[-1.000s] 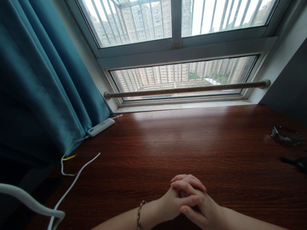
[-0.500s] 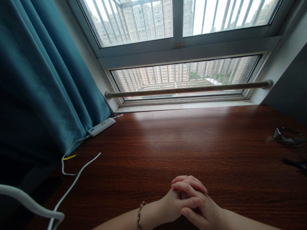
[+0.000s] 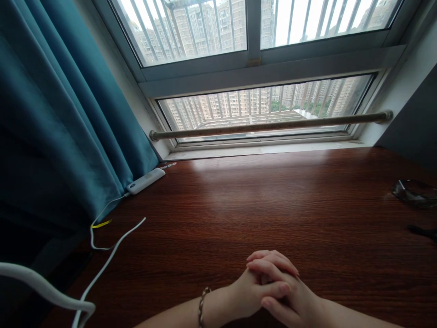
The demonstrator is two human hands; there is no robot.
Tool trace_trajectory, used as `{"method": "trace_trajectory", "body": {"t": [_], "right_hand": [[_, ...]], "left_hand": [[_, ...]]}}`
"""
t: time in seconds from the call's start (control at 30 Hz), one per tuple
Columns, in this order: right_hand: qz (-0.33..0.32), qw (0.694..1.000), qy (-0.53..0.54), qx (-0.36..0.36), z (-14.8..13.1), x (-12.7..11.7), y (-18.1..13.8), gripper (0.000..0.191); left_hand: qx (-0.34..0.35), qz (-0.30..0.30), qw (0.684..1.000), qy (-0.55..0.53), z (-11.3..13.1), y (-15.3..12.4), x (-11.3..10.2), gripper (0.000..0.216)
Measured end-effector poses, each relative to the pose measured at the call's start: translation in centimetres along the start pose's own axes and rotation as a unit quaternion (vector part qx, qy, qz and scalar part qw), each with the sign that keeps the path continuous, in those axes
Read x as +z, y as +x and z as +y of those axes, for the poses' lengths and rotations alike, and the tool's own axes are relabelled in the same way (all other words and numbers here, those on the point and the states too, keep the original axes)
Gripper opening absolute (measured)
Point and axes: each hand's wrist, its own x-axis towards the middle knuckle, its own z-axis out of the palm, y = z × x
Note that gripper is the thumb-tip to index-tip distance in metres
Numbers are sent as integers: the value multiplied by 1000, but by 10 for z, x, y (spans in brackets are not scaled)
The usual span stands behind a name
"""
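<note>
My left hand [image 3: 246, 291] and my right hand [image 3: 297, 296] are clasped together, their fingers interlaced, at the near edge of view. Both are closed, and no object shows between them; the palms are hidden. A braided bracelet [image 3: 201, 306] circles my left wrist. Beneath the hands lies a dark red-brown wooden tabletop [image 3: 211, 232].
At the left, a white stick-shaped device [image 3: 146, 181] with a thin cable rests beside the blue curtain [image 3: 78, 114]. A white cable [image 3: 109, 260] curves nearby. Clear-framed glasses [image 3: 413, 193] and a black object [image 3: 422, 231] lie at far right. A rail [image 3: 269, 128] crosses the window.
The view has shifted very slightly, so most things sit a little further right in it. Both hands stay clasped in the same way.
</note>
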Motion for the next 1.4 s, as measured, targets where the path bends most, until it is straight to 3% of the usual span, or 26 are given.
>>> {"method": "trace_trajectory", "body": {"t": [1.4], "right_hand": [[-2,1000,12,7,-3,-2,1,44]], "left_hand": [[11,4,1000,5,3,1,1,30]]}}
